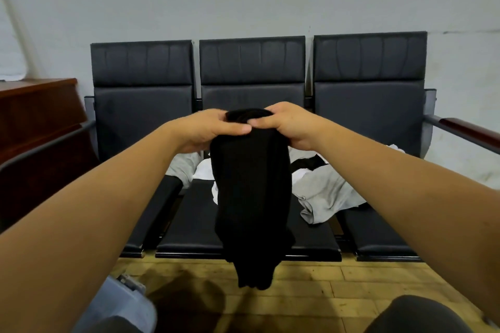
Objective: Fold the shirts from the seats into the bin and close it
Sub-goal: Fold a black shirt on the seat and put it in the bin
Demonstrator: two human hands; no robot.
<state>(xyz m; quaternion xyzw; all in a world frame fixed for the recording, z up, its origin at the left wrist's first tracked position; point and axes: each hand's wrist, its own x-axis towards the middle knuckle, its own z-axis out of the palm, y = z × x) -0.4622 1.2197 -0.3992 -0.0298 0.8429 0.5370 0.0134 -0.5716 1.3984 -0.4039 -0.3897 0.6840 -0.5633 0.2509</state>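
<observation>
A black shirt hangs bunched in the air in front of the middle seat. My left hand and my right hand both grip its top edge, close together, fingers curled over the cloth. Its lower end dangles down to about the seat's front edge. Behind it on the black seats lie more shirts: a grey one to the right, a grey one to the left, with white and black cloth between them. A pale blue bin shows at the lower left.
A row of three black padded seats stands against a white wall, with a wood-topped armrest on the right. A dark wooden cabinet sits at the left. The floor is yellow wood planks. My knees show at the bottom edge.
</observation>
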